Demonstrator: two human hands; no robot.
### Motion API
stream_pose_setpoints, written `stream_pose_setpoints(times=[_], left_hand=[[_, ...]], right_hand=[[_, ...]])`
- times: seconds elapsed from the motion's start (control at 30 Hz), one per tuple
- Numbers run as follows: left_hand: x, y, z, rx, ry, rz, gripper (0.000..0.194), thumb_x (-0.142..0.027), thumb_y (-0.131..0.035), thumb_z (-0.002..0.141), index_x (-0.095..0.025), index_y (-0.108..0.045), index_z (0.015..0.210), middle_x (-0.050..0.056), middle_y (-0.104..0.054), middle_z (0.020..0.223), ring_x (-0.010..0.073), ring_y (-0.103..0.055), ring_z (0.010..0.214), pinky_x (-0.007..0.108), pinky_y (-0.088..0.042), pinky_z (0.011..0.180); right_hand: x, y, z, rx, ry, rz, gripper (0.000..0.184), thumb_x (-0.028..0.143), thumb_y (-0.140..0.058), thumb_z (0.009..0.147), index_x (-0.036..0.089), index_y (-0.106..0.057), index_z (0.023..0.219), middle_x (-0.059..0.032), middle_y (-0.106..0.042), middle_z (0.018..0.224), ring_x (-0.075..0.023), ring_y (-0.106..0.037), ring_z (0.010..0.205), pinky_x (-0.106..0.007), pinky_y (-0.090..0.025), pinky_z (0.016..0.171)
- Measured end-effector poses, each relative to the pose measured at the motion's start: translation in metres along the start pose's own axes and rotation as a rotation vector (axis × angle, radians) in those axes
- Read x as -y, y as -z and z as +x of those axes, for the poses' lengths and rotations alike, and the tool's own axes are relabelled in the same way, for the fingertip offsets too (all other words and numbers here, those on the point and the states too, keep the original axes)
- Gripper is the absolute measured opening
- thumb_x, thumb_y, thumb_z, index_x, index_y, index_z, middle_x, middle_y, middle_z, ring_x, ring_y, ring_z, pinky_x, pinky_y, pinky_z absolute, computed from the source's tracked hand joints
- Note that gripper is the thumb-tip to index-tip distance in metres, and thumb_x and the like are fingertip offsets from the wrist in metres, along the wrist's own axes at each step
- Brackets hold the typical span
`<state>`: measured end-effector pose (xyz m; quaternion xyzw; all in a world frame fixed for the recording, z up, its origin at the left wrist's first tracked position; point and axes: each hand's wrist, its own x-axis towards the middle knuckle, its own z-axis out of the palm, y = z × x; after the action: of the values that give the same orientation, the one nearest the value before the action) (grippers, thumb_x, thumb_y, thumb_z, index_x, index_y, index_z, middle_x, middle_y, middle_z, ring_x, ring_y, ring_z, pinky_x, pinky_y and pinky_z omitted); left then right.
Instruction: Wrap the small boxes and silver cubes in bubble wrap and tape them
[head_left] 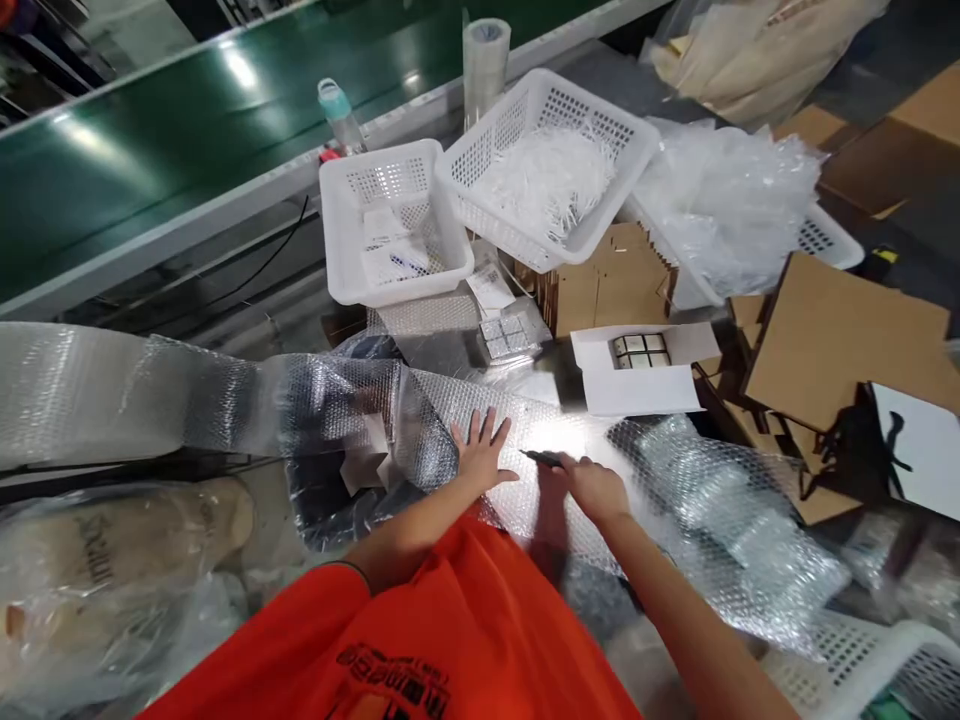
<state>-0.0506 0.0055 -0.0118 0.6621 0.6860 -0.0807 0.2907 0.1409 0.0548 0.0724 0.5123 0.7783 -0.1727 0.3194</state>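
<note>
My left hand (483, 456) lies flat with its fingers spread on a sheet of bubble wrap (517, 410) across the metal table. In my right hand (596, 487) is a slim black utility knife (546, 458), its thin tip pointing left over the wrap, close to my left thumb. Whether the tip touches the wrap I cannot tell. Beyond my hands, an open white box (634, 390) holds small dark-framed pieces (641, 351). To its left sits a small pack wrapped in clear plastic (506, 338).
A long bubble wrap strip (225, 400) runs in from the left. White baskets hold papers (454, 275) and shredded filler (525, 235). Folded cardboard (840, 340) is stacked at right, beside wrapped bundles (735, 530). A green conveyor (285, 90) crosses the back.
</note>
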Motion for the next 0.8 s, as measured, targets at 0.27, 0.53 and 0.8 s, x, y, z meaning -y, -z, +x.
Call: stream_pose_setpoints(times=[0.27,0.53,0.8], left_hand=[[0.045,0.013,0.003,0.040,-0.030,0.015,0.114,-0.069,-0.072,0.073,-0.039,-0.005,0.160,0.003,0.005,0.169,0.0459,0.010,0.153,0.080,0.004,0.111],[0.066,0.039,0.003,0.109,-0.036,0.052,0.112,-0.064,-0.072,0.075,-0.037,-0.005,0.160,0.003,0.011,0.168,0.0457,0.015,0.152,0.081,0.004,0.110],[0.066,0.039,0.004,0.135,-0.027,0.041,0.118,-0.066,-0.075,0.072,-0.037,-0.001,0.160,0.004,0.015,0.167,0.0462,0.018,0.151,0.081,0.006,0.108]], right_hand=[[0.023,0.000,0.006,-0.018,-0.009,0.038,0.039,0.042,-0.036,0.104,0.020,-0.062,0.124,-0.0136,-0.072,0.103,-0.0241,-0.073,0.092,-0.030,-0.050,0.073],[0.045,0.004,0.015,-0.026,0.011,0.104,0.039,0.043,-0.033,0.105,0.021,-0.062,0.121,-0.0126,-0.072,0.103,-0.0224,-0.073,0.093,-0.028,-0.050,0.073],[-0.001,-0.013,-0.008,0.003,-0.048,0.028,0.041,0.041,-0.033,0.105,0.020,-0.060,0.128,-0.0138,-0.072,0.102,-0.0259,-0.074,0.090,-0.031,-0.051,0.068]])
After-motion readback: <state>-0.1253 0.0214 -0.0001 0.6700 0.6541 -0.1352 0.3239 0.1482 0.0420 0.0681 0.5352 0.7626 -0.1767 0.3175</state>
